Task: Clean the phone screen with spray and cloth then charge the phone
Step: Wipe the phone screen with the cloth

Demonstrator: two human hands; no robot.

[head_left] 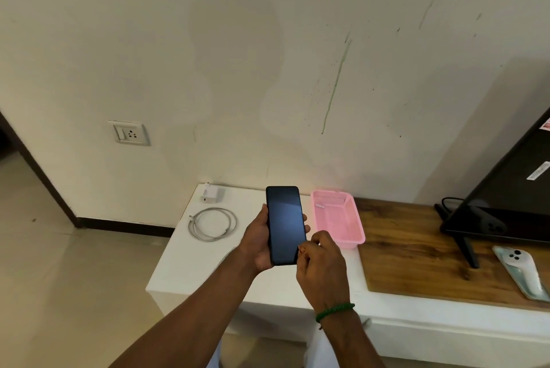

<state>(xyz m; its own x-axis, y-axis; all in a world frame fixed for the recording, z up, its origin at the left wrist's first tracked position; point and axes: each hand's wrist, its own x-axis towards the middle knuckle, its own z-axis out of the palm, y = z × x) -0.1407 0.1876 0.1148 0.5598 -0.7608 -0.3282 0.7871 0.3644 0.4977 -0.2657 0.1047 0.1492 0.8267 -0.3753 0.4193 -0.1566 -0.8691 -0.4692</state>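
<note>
Black glass is facing up: the phone [285, 223] is being held above the white table [184, 263], screen dark, its long side pointing away from the person. The left hand [259, 244] is gripping it from the left, palm under its back, thumb lying along the left edge and fingertips showing at the right edge. The right hand [320, 260] is sitting at the phone's lower right corner with its fingers curled and its fingertips meeting that edge. Whether it is pinching the phone or only touching it cannot be told. A green bracelet [334, 310] is circling the right wrist.

On the table, to the left of the hands, a coiled white cable [212, 224] is lying flat, and a white charger adapter [209, 193] is sitting just behind it near the wall. A pink basket [358, 219] is standing to the right of the phone, where the white surface is meeting a wooden top [410, 251]. Farther right, a television [506, 189] is standing on the wood, and a second phone [520, 274] is lying face down beside its leg. A wall socket [130, 133] is showing up on the left.
</note>
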